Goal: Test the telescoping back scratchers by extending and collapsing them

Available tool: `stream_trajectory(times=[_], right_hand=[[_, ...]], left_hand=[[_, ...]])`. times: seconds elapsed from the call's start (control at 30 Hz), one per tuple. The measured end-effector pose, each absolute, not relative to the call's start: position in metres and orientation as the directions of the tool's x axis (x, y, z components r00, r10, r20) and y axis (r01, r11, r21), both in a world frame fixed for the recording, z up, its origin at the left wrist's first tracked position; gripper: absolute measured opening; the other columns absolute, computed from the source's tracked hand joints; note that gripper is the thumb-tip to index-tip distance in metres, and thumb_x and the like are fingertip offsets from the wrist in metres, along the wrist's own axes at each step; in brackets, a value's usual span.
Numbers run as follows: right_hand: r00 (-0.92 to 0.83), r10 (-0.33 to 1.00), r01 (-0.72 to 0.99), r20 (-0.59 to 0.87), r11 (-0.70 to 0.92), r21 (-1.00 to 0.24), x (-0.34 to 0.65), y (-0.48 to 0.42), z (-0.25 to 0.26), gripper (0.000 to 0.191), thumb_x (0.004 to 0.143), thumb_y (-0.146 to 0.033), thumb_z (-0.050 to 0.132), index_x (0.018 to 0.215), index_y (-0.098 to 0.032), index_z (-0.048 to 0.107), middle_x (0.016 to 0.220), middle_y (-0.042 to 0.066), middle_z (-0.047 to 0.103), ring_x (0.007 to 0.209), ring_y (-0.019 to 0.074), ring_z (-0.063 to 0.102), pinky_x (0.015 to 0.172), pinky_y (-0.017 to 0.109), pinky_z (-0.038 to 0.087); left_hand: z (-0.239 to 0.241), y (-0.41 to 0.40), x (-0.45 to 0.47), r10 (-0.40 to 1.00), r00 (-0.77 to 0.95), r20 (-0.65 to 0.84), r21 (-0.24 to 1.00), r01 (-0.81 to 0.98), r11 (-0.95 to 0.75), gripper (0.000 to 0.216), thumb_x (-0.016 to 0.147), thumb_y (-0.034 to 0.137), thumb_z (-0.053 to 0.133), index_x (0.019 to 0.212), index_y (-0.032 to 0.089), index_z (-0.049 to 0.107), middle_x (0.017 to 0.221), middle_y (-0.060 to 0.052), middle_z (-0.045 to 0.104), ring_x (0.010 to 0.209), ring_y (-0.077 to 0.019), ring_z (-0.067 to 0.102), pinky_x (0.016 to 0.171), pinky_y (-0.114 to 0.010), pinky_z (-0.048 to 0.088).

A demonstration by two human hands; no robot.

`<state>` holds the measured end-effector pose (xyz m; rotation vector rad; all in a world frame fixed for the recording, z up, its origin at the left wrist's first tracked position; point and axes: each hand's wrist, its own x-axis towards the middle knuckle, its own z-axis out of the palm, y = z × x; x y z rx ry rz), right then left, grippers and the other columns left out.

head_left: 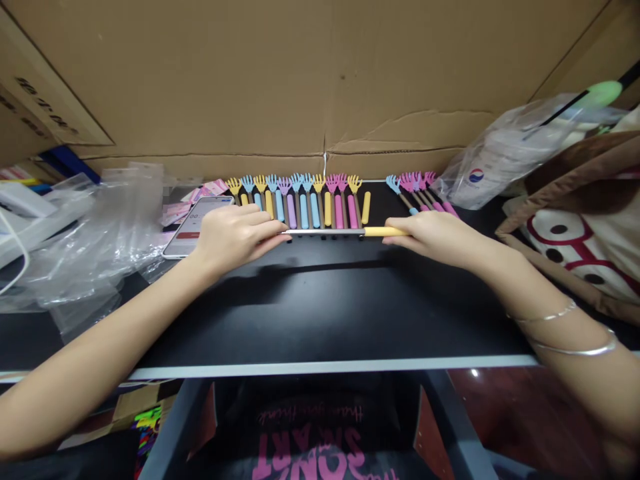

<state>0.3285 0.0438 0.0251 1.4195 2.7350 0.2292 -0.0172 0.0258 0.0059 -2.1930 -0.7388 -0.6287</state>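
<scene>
Held level at frame centre: one scratcher [330, 232], telescoped out long, just in front of the row [300, 200]. Left hand [235, 235], fingers pressed together, pinching its metal end; right hand [435, 237] closed round the yellow grip. Behind, on the worktop [320, 307], about a dozen already laid side by side; loose bunch [420, 190] right of centre, not yet lined up.

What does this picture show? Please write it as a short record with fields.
left hand: pinches metal end of extended scratcher
right hand: grips its yellow handle
row: small coloured scratchers lying side by side behind it
surface: black table
left side: phone, plastic bags
back: cardboard
</scene>
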Motion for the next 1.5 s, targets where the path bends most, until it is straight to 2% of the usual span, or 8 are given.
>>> stream_trajectory(times=[0.2, 0.4, 0.53, 0.77, 0.97, 1.23, 1.37, 1.5], right_hand=[[-0.609, 0.773, 0.793, -0.176, 0.593, -0.141, 0.329, 0.047, 0.018, 0.032, 0.092, -0.046, 0.042, 0.077, -0.02, 0.054, 0.066, 0.001, 0.057, 0.054, 0.0112, 0.049, 0.052, 0.024, 0.028], [-0.647, 0.733, 0.759, -0.211, 0.592, -0.27, 0.326, 0.047, 0.015, 0.039, 0.091, -0.054, 0.04, 0.075, -0.02, 0.049, 0.066, 0.001, 0.054, 0.056, 0.0117, 0.047, 0.055, 0.026, 0.03], [-0.63, 0.752, 0.77, -0.194, 0.571, -0.286, 0.323, 0.045, 0.016, 0.044, 0.089, -0.059, 0.04, 0.072, -0.02, 0.048, 0.063, -0.001, 0.05, 0.054, 0.0107, 0.043, 0.055, 0.026, 0.028], [-0.702, 0.687, 0.675, -0.189, 0.557, -0.484, 0.319, 0.043, 0.019, 0.06, 0.093, -0.065, 0.029, 0.073, -0.017, 0.059, 0.066, 0.0, 0.054, 0.06, 0.0112, 0.046, 0.062, 0.026, 0.032], [-0.665, 0.736, 0.719, -0.124, 0.587, -0.373, 0.32, 0.046, 0.018, 0.058, 0.092, -0.065, 0.033, 0.076, -0.019, 0.064, 0.067, 0.001, 0.061, 0.058, 0.0113, 0.05, 0.061, 0.026, 0.031], [-0.614, 0.773, 0.786, 0.159, 0.617, 0.036, 0.318, 0.042, 0.013, 0.056, 0.094, -0.063, 0.032, 0.083, -0.022, 0.068, 0.063, 0.003, 0.062, 0.055, 0.0139, 0.05, 0.055, 0.026, 0.024], [-0.625, 0.737, 0.774, 0.257, 0.629, 0.077, 0.318, 0.039, 0.016, 0.059, 0.094, -0.066, 0.03, 0.081, -0.021, 0.066, 0.066, 0.005, 0.064, 0.06, 0.0148, 0.054, 0.055, 0.026, 0.025], [-0.616, 0.73, 0.775, 0.298, 0.629, 0.061, 0.316, 0.038, 0.016, 0.058, 0.093, -0.067, 0.033, 0.082, -0.021, 0.066, 0.074, 0.006, 0.068, 0.067, 0.0165, 0.058, 0.057, 0.027, 0.027]], left_hand=[[0.007, 0.018, -0.013, 0.323, 0.749, 0.579, -0.529, 0.646, -0.549, 0.033, 0.096, 0.039, 0.054, 0.072, 0.022, 0.069, 0.055, 0.0, 0.058, 0.057, -0.0136, 0.051, 0.049, -0.027, 0.023], [0.009, 0.018, -0.015, 0.314, 0.749, 0.584, -0.536, 0.646, -0.544, 0.032, 0.096, 0.039, 0.054, 0.073, 0.022, 0.068, 0.056, 0.0, 0.059, 0.058, -0.014, 0.053, 0.05, -0.027, 0.025], [0.006, 0.019, -0.013, 0.384, 0.724, 0.574, -0.45, 0.67, -0.59, 0.035, 0.097, 0.039, 0.051, 0.072, 0.021, 0.068, 0.057, 0.0, 0.062, 0.058, -0.0139, 0.056, 0.05, -0.027, 0.027], [-0.007, 0.021, -0.011, 0.583, 0.681, 0.443, -0.208, 0.711, -0.672, 0.032, 0.096, 0.039, 0.048, 0.079, 0.022, 0.069, 0.07, 0.001, 0.071, 0.066, -0.0153, 0.065, 0.051, -0.025, 0.029], [-0.008, 0.023, -0.01, 0.726, 0.612, 0.313, -0.013, 0.767, -0.641, 0.035, 0.096, 0.046, 0.047, 0.086, 0.024, 0.072, 0.079, 0.0, 0.074, 0.072, -0.0168, 0.066, 0.056, -0.024, 0.031], [-0.005, 0.024, -0.007, 0.833, 0.538, 0.131, 0.28, 0.785, -0.552, 0.037, 0.094, 0.051, 0.048, 0.087, 0.027, 0.075, 0.07, 0.003, 0.07, 0.06, -0.0123, 0.058, 0.057, -0.021, 0.031], [-0.005, 0.023, -0.007, 0.821, 0.551, 0.15, 0.335, 0.753, -0.567, 0.037, 0.094, 0.05, 0.048, 0.087, 0.026, 0.075, 0.064, 0.003, 0.067, 0.056, -0.0115, 0.056, 0.054, -0.021, 0.031], [-0.007, 0.024, -0.008, 0.797, 0.572, 0.195, 0.307, 0.736, -0.603, 0.036, 0.095, 0.049, 0.048, 0.086, 0.026, 0.075, 0.061, 0.004, 0.066, 0.053, -0.0115, 0.057, 0.051, -0.02, 0.031]])
